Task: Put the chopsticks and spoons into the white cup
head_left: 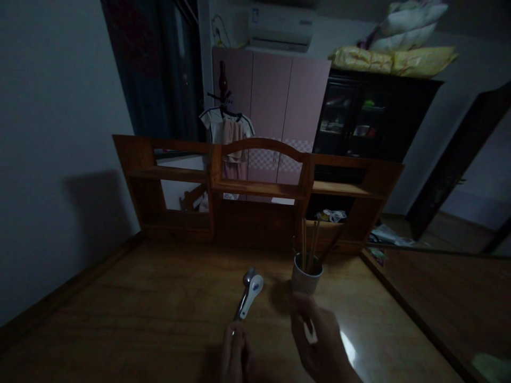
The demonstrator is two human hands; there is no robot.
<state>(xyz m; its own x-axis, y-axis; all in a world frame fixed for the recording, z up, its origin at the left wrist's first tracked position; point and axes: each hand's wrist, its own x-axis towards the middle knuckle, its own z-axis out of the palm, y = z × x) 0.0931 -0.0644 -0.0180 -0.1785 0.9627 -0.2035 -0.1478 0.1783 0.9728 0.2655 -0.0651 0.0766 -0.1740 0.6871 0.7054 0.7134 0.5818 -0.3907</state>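
Note:
My left hand is low at the frame's bottom, fingers closed on the handles of two spoons, one metal and one white, whose bowls point away over the wooden desk. My right hand is just right of it, curled, with something small and white between its fingers. It hovers just in front of a pale cup that holds several chopsticks standing upright.
A wooden shelf unit runs along the desk's back edge. A wall is at the left. Behind are a pink wardrobe, a dark cabinet with bedding on top, and hanging clothes. The room is dim.

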